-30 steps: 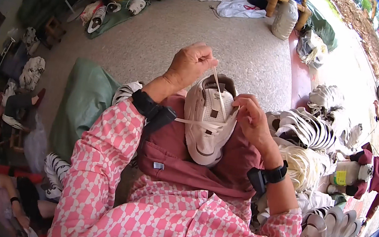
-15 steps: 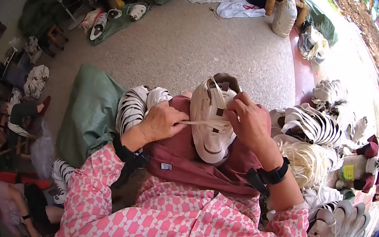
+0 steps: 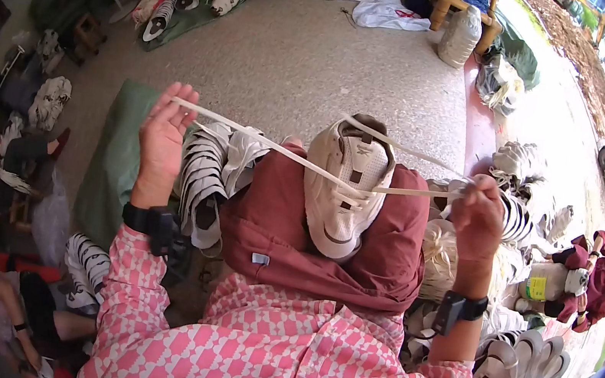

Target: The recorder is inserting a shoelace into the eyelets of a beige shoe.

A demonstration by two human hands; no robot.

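A cream sneaker (image 3: pixel 341 225) rests on my maroon-clad lap, its toe toward me. A flat pale shoelace (image 3: pixel 270 144) runs through its lowest eyelets, both ends drawn out sideways. Raised at the left, my left hand (image 3: pixel 161 142) grips one end, its fingers pointing up and the lace taut from them to the shoe. On the right, my right hand (image 3: pixel 479 220) pinches the other side of the lace with curled fingers. A loose stretch of lace loops from the shoe's heel to that hand. The upper eyelets look unlaced.
Stacked white shoe uppers (image 3: pixel 205 175) stand by my left knee, beside a green cloth (image 3: pixel 118 155). More uppers (image 3: pixel 520 374) and bundled pale laces (image 3: pixel 440 247) lie to my right. A filled plastic jug (image 3: pixel 460 37) stands farther off. Other people sit at the left edge.
Both hands have spread apart from over the shoe, the left one up and leftward, the right one rightward. The lace now stretches wide between them.
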